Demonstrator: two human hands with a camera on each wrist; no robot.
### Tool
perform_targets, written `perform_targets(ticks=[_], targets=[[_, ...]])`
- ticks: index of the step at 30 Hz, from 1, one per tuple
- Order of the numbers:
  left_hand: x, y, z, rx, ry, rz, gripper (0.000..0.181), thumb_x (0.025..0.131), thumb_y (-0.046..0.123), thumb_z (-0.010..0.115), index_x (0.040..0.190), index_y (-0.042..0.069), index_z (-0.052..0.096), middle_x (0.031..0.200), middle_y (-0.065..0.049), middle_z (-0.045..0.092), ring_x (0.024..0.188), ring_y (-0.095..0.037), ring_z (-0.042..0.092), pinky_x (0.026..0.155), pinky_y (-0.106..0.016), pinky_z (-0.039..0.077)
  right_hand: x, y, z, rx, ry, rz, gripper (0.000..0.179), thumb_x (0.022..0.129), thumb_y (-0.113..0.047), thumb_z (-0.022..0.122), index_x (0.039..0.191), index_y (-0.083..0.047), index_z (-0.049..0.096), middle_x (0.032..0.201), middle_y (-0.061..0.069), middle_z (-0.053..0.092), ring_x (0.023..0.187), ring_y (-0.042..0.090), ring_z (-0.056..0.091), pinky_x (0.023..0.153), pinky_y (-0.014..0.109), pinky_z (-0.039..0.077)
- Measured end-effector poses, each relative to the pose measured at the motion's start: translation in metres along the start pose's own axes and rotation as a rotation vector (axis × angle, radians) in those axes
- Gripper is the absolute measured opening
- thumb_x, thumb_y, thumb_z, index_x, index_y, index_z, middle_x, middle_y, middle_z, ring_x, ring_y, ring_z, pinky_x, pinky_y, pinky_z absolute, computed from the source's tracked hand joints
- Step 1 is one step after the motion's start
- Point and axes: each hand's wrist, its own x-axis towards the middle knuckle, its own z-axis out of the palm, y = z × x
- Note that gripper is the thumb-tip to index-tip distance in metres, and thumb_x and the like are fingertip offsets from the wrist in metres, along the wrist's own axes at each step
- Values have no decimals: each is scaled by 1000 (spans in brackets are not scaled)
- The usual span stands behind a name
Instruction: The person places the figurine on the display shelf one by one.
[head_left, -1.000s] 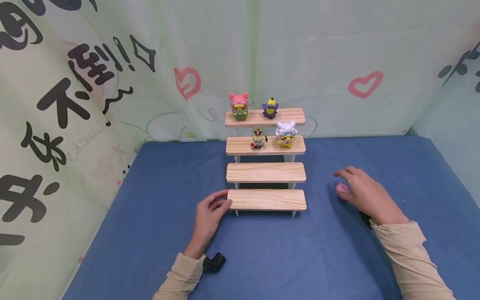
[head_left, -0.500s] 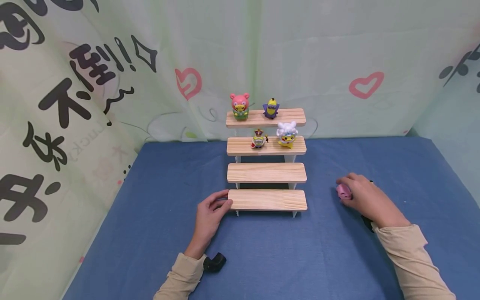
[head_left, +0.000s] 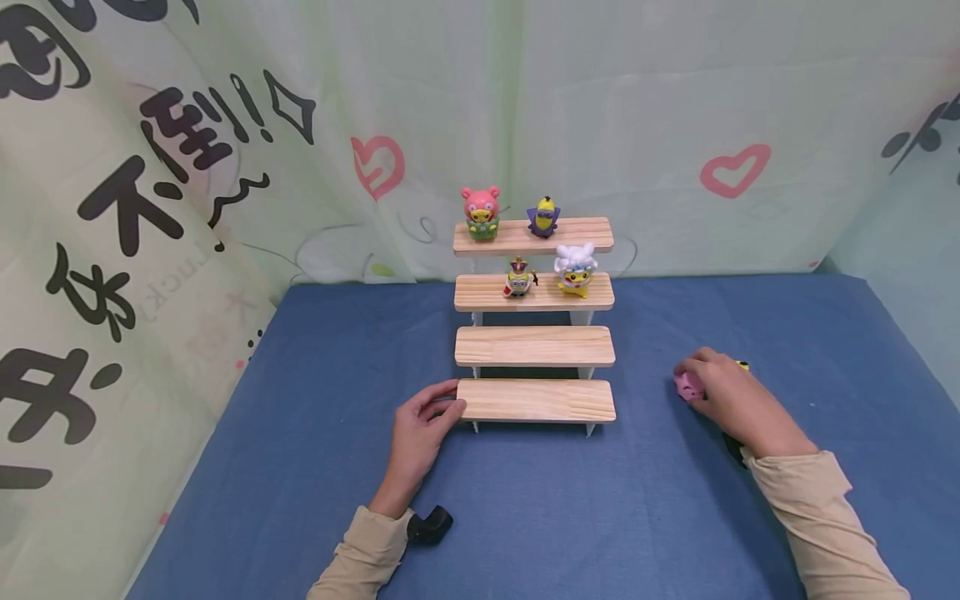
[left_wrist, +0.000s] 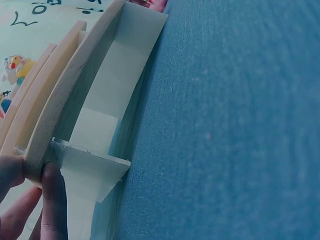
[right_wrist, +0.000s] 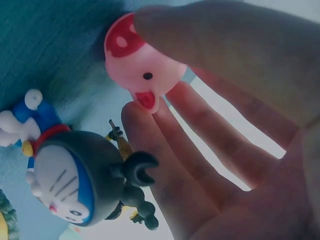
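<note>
In the head view, my left hand holds the left end of the lowest step of a wooden tiered display stand. The left wrist view shows thumb and fingers pinching that board's rounded end. Right of the stand, my right hand is over a pink pig figurine low at the blue cloth. Close up, the pig's head sits between the thumb and the fingertips. Beside these fingers is a Doraemon figurine with a dark hood, mostly hidden in the head view by my hand.
A pink bear-hooded figurine and a purple-caped Minion stand on the top step. Below them are a crowned Minion and a white-hatted yellow figurine. A printed curtain hangs behind the blue cloth.
My right hand has come down and its fingers have closed about the pig figurine, which has turned slightly. A yellow-and-black bit now shows behind that hand. The left hand keeps its hold.
</note>
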Motion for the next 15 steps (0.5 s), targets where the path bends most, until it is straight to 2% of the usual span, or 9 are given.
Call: perform_targets(ticks=[15], targets=[[-1, 1, 0, -6, -2, 5, 36, 89, 10, 74, 124, 3, 67, 121, -16, 67, 95, -10, 70, 81, -20, 56, -1, 0, 1, 41, 46, -19, 30, 76, 7, 79, 103, 11, 68, 103, 26, 61, 87, 38, 63, 76, 55, 53]])
